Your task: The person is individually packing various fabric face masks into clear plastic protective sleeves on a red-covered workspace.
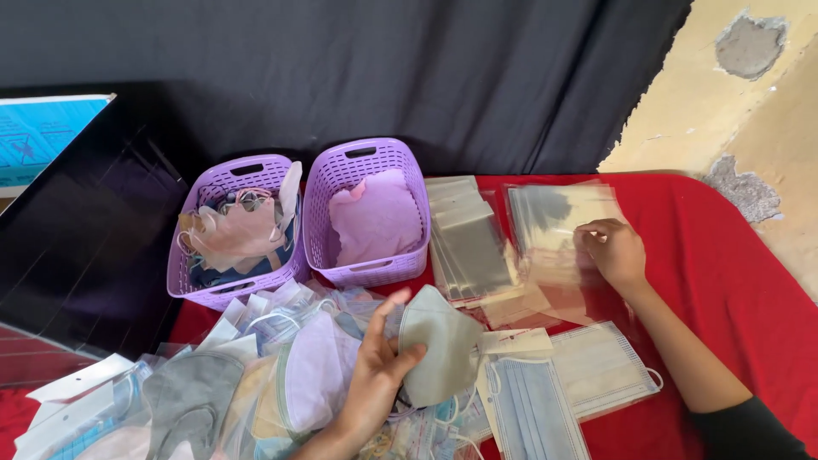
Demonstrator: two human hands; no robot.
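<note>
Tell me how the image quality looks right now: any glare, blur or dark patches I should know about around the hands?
Head view: even daylight, both hands sharp; the left hand holds a grey mask, the right hand rests on clear bags that catch pale sheen; the black cloth behind is dark and detailless; slight wide-angle bend at the edges.
</note>
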